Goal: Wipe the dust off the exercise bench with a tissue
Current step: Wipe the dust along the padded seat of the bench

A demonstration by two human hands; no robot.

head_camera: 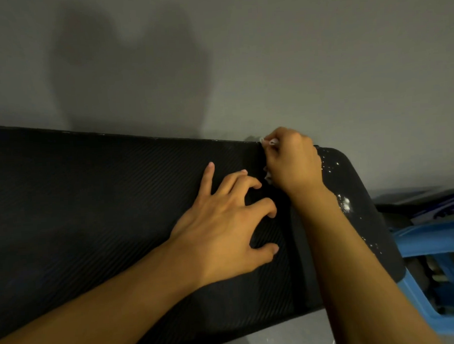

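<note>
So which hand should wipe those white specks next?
Right. The right hand grips the tissue beside the white specks on the bench; the left hand holds nothing and rests farther away.

The right hand (291, 161) hides most of the tissue (269, 142); only small white bits peek out. The surface (92, 203) runs off the left edge. The blue stool (431, 235) is cut by the right edge.
</note>
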